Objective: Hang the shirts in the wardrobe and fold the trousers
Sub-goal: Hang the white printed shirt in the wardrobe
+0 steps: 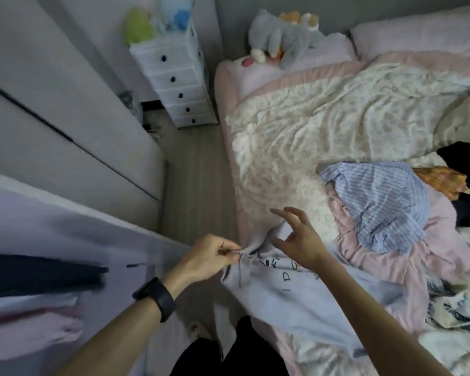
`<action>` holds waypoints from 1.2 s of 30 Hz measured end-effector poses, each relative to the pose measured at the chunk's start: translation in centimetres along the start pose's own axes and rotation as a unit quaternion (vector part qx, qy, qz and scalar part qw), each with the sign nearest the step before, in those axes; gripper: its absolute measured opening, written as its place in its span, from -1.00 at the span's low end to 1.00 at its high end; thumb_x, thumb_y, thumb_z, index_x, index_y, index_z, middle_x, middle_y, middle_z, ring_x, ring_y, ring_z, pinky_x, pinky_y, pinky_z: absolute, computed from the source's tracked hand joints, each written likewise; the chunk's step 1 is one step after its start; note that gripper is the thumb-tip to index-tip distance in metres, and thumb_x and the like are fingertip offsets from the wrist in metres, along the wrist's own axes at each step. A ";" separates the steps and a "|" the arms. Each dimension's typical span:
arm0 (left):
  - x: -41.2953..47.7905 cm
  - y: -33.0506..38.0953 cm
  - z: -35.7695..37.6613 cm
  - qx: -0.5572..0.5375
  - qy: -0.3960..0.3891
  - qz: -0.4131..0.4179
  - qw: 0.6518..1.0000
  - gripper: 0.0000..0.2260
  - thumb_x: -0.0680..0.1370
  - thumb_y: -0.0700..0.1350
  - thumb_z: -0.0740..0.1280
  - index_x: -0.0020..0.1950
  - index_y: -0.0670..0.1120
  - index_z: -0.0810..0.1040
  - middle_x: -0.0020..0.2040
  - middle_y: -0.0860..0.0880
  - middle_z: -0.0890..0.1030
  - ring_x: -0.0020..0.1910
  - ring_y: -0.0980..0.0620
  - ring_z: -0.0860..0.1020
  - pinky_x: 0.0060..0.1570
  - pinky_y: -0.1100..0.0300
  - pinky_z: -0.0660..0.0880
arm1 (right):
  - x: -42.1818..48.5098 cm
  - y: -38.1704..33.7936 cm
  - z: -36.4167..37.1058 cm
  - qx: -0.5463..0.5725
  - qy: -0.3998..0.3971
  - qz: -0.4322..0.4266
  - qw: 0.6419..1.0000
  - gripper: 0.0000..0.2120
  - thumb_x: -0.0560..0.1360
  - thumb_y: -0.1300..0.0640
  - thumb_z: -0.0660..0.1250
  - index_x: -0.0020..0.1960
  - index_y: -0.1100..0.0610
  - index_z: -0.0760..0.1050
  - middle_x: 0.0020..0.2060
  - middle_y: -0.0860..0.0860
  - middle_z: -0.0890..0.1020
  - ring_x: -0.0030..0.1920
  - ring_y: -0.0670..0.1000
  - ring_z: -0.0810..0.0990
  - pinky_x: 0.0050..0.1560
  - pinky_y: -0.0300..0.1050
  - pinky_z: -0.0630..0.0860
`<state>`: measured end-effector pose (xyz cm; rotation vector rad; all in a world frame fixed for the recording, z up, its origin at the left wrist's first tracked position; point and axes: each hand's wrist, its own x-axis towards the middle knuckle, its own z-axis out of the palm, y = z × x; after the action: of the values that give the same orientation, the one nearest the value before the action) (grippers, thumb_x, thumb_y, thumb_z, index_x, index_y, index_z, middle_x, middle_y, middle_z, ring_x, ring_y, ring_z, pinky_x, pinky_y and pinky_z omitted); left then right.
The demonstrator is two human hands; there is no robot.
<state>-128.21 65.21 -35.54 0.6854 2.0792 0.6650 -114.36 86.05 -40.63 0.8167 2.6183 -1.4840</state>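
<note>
A pale printed shirt (pixel 296 302) lies on the bed's (pixel 229 104) near edge at six o'clock. The left hand (pixel 209 257) pinches its neck with curled fingers. The right hand (pixel 296 237) hovers above, fingers spread, holding nothing. A striped shirt (pixel 385 204) lies at three o'clock, the wardrobe (pixel 52 90) stands at nine, and white drawers (pixel 179 80) at eleven.

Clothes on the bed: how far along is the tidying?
Early. Some garments seem to hang in the wardrobe. The left hand pinches a lilac shirt by the neck; the right hand hovers open. A striped shirt, a pink cloth and black clothes wait on the bed.
</note>
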 end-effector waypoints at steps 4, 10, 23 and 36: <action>-5.3 -1.8 -4.5 0.008 0.024 0.001 1.000 -0.86 0.58 -0.11 0.44 0.11 0.00 0.74 -0.09 0.22 0.71 -0.11 0.34 0.62 -0.08 0.33 0.51 | 3.9 -4.4 4.4 -0.196 -0.136 -0.100 0.966 -0.60 0.51 0.09 0.41 0.35 -0.03 0.56 0.29 0.06 0.53 0.19 0.14 0.59 0.11 0.00 0.53; -15.5 -8.3 -10.2 -0.040 0.170 -0.049 0.983 -0.87 0.56 -0.14 0.45 -0.11 0.09 0.67 -0.21 0.24 0.68 -0.20 0.31 0.59 -0.12 0.33 0.47 | 4.3 -13.5 8.4 -0.313 -0.122 -0.186 0.923 -0.79 0.57 0.00 0.26 0.14 -0.10 0.61 -0.02 0.03 0.69 -0.02 0.16 0.66 -0.10 0.05 0.60; -37.1 -21.5 -18.6 0.149 0.428 -0.176 0.874 -0.84 0.62 -0.15 0.27 0.17 -0.01 0.56 0.05 0.00 0.58 -0.03 -0.04 0.57 -0.12 0.16 0.41 | -2.3 -39.2 20.8 -0.274 -0.132 -0.421 0.854 -0.83 0.57 0.06 0.37 0.10 0.08 0.46 -0.17 0.11 0.70 -0.16 0.21 0.64 -0.19 -0.04 0.51; -49.2 -26.8 -20.2 0.021 0.631 -0.330 0.702 -0.85 0.67 -0.09 0.19 0.14 -0.06 0.53 0.06 -0.17 0.63 0.02 -0.26 0.58 -0.12 0.03 0.44 | -7.1 -50.4 30.4 -0.203 -0.190 -0.451 0.848 -0.82 0.58 0.17 0.30 0.14 0.10 0.61 -0.11 0.09 0.71 -0.08 0.17 0.66 -0.07 -0.10 0.54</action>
<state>-126.22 8.91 -16.27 -0.8332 3.2626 0.7106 -137.97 37.85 -15.37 -0.7788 2.8906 -0.9017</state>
